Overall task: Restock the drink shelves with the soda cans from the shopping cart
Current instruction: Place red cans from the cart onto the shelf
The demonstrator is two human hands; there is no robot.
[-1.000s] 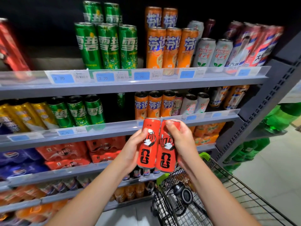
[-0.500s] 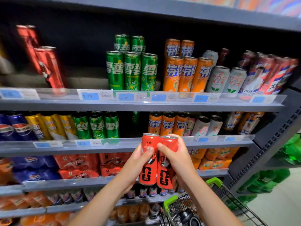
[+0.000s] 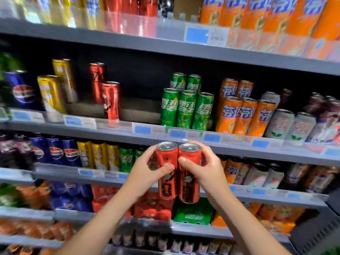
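The hands are rising from cart height; the shopping cart is dropping out of view. The left hand [image 3: 147,173] and right hand [image 3: 204,170] are each wrapping one of two red cans [image 3: 176,173], pressed side by side, just below the shelf [image 3: 117,132] where matching red cans [image 3: 110,100] are standing beside a gap. Clipping that shelf's lip could be knocking one loose.

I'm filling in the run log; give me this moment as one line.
phase: carrying to shelf | left hand: holds left red can | right hand: holds right red can | cans: upright, side by side | shelved red cans: upper left
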